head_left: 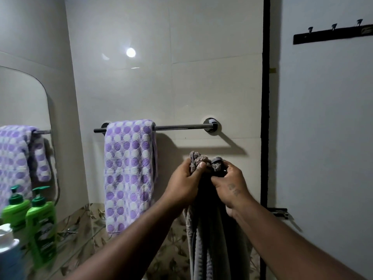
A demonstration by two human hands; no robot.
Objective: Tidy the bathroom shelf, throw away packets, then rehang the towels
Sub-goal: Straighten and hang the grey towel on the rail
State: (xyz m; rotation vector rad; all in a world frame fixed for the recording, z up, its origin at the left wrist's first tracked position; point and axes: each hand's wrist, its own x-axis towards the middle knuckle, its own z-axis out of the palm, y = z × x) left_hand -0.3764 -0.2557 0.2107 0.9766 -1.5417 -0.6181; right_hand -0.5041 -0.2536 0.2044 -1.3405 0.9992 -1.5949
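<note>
Head view: both hands are up in front of the tiled wall, each clenched on the bunched top edge of a grey towel [210,239]. Left hand [185,178] has thumb over the fabric and fingers wrapped behind. Right hand [232,184] pinches the adjoining fold, knuckles toward the camera. The hands almost touch. The rest of the grey towel hangs straight down between the forearms, out of frame at the bottom.

The grey towel is not on the towel bar [181,127]. Its top sits below the bar's bare right stretch, near the round wall mount [211,125].

A purple-and-white dotted towel [129,174] is draped over the left part of the bar and hangs flat. It is just left of the left hand, no contact.

Far left: mirror [20,102] reflecting the dotted towel. In front of it, a green pump bottle [41,221] stands upright on a glass shelf [80,245], its reflection beside it. A white-capped blue bottle [9,249] sits at the frame edge, partly cut off.

Upper right: black hook rail [333,34] on the side wall, three hooks visible, all bare.
</note>
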